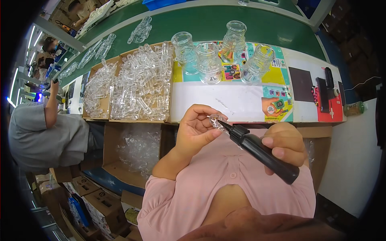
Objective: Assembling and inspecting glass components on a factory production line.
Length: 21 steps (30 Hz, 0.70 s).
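Observation:
My left hand (198, 127) is closed on a small clear plastic part (216, 119), held up between thumb and fingers in front of my chest. In my right hand (286, 145) is a black squeeze bottle (263, 154), tilted with its narrow nozzle pointing up and left. The nozzle tip meets the clear part, or nearly so; I cannot tell if they touch. A thin clear piece (224, 105) lies on the white board just beyond my hands. Farther back, several clear jar-shaped plastic bodies (209, 66) stand upright on the printed board.
A cardboard tray (172, 80) heaped with clear plastic parts (140, 80) sits to the left. Below it, an open carton (110, 160) holds more clear pieces. A phone (323, 94) and a black object (329, 77) lie at right. Another person (48, 136) works at far left.

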Available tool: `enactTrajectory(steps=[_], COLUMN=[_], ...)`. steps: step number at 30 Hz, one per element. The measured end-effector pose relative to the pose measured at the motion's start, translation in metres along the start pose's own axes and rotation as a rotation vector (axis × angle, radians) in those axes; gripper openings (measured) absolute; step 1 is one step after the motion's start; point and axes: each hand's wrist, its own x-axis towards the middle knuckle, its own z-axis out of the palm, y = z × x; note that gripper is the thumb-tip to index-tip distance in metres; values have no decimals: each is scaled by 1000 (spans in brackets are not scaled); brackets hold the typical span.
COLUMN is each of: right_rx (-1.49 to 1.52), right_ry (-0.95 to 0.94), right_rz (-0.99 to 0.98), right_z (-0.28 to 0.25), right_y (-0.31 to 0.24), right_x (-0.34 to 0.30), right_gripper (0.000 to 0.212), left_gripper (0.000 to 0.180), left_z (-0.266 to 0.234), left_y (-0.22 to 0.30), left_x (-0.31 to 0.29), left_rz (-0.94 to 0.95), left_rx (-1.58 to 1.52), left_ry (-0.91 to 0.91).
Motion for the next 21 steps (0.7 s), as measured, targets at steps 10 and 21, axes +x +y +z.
enactTrajectory(steps=[10,21], right_rx=[-74,-69], right_ry=[-22,-27], right_rz=[-13,58], right_z=[1,2], right_y=[-3,-4], right_x=[3,4], right_gripper=[46,44], left_gripper=[40,37], left_z=[0,-1], left_y=[0,-1], left_x=[-1,-1], left_rz=[37,154], left_rx=[95,251], left_ry=[39,61])
